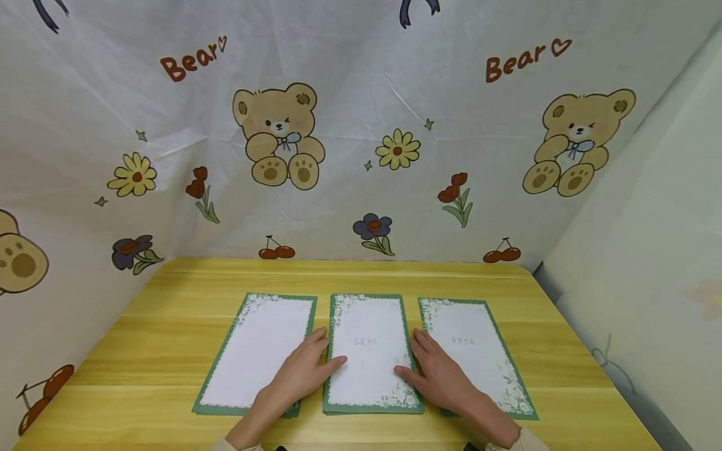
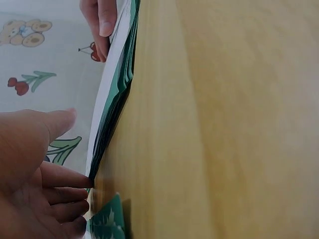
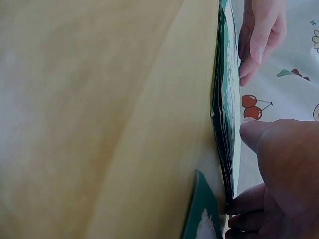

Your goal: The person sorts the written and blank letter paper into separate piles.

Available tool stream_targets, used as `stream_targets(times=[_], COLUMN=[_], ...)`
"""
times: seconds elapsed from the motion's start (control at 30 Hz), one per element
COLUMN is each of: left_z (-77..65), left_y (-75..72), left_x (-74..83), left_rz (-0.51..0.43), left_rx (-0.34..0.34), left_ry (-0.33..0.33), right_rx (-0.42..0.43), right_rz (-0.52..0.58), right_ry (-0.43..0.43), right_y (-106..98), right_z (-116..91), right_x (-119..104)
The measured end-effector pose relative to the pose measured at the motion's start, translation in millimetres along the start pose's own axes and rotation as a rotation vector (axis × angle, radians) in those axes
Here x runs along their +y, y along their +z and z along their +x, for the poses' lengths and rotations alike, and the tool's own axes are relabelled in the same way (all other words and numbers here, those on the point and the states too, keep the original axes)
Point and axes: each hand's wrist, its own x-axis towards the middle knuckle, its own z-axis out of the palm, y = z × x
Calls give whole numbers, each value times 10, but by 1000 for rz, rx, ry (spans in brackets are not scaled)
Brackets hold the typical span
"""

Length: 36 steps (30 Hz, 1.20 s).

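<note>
Your left hand (image 1: 305, 369) and right hand (image 1: 441, 374) are flanking the middle paper stack (image 1: 369, 351), straight fingers touching its sides, thumbs spread. Stack is lying on the surface (image 1: 366, 275) between them.

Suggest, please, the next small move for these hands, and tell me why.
I would probably press both hands gently inward to square the middle paper stack. The left hand and right hand are already at its opposite long sides, and the wrist views show layered edges that look slightly uneven.
</note>
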Motion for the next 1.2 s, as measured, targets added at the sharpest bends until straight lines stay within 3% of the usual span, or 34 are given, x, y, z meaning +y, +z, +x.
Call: stream_targets(times=[0.47,0.8,1.2], left_z=[-27,-6,8], left_y=[-29,-22,-61], left_x=[18,13,22], left_rz=[-45,-62,-165], left_rx=[-33,-20,0], left_ry=[-38,-55,-13], right_rx=[-18,-4,73], right_rz=[22,-14,43], right_ry=[-2,-6,-5], right_y=[-3,-29,-49], right_z=[-31,-33,4], right_x=[-42,-63,-64])
